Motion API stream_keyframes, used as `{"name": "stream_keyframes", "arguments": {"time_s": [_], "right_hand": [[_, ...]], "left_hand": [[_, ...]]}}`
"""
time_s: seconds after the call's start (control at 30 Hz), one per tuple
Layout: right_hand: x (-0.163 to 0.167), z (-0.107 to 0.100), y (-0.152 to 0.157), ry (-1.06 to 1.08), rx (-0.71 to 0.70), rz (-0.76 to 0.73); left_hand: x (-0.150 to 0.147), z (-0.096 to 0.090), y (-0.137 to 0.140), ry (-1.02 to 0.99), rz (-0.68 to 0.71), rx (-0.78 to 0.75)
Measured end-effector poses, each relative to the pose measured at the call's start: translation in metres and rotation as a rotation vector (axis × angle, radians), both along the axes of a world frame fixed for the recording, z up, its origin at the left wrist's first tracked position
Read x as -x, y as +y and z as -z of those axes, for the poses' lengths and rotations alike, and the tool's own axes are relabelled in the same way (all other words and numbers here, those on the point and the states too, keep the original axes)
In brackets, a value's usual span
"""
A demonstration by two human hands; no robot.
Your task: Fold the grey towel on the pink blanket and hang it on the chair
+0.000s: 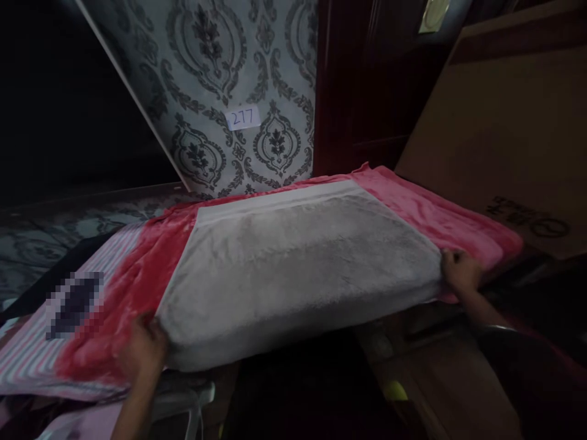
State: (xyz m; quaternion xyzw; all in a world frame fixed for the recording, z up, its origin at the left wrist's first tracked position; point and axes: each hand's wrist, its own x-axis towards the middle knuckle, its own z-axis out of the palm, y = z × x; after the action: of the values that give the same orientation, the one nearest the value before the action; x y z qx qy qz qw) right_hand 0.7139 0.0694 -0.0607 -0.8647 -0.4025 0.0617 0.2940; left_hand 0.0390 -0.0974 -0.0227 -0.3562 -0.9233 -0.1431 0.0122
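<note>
Grey towel (pixel 293 269) lies spread flat over a pink blanket (pixel 440 214), near edge hanging toward the person, seemingly drawn taut from both corners; left hand (pixel 144 348) is curled closed on its near left corner; right hand (pixel 461 272), arm reaching out, pinches its right corner, fingers closed; a "277" label (pixel 243 117) sits on patterned wallpaper (pixel 215 73) behind.

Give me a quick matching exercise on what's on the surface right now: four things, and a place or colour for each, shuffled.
Things:
1. grey towel
2. pink blanket
3. left hand
4. right hand

Places or colours:
A. grips the towel's near right corner
B. spread under the towel, showing on both sides
C. grips the towel's near left corner
D. lies flat on top, pale band along its far edge

Pairs: 1-D, 2-B, 3-C, 4-A
</note>
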Motion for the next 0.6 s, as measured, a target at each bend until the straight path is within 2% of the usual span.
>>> {"name": "stream_keyframes", "arguments": {"time_s": [0.1,0.2,0.3,0.4,0.5,0.6], "right_hand": [[0.000,0.002,0.003,0.012,-0.023,0.031],[-0.002,0.004,0.004,0.009,-0.019,0.029],[-0.008,0.003,0.003,-0.005,0.056,0.036],[-0.001,-0.006,0.010,-0.156,0.085,-0.054],[0.043,-0.020,0.030,-0.378,-0.053,-0.342],[0.121,-0.033,0.057,-0.444,-0.107,-0.637]], "left_hand": [[-0.013,-0.009,-0.003,-0.025,-0.117,-0.064],[-0.010,-0.012,-0.003,-0.032,-0.059,-0.039],[0.013,-0.006,-0.004,-0.014,-0.023,0.071],[0.032,0.000,0.007,0.126,0.062,0.103],[0.016,-0.005,0.049,0.264,0.303,0.002],[-0.032,-0.022,0.115,0.271,0.664,-0.059]]}}
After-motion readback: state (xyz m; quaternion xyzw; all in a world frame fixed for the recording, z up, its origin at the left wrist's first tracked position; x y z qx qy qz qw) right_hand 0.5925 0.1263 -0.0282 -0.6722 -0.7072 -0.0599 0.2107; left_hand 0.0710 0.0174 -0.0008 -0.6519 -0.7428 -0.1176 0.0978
